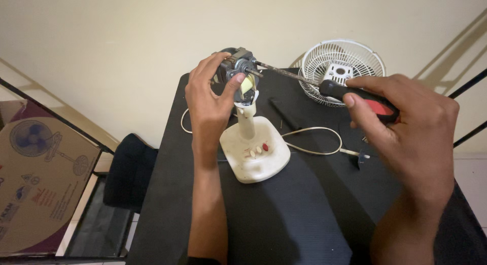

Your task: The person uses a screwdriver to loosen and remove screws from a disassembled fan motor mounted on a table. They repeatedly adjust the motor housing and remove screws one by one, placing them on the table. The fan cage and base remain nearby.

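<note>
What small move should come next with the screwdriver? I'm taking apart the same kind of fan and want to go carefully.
Probably seat the tip squarely and turn gently. The right hand holds the screwdriver by its black and red handle, its tip at the front of the motor, which the left hand steadies atop the white fan base. Whether the tip sits in a screw cannot be seen.

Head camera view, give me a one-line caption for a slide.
Left hand steadies a fan motor on its stand while right hand drives a screwdriver into it.

cream fan base (256, 156), red-black screwdriver (355, 97), white grille (341, 62).
</note>
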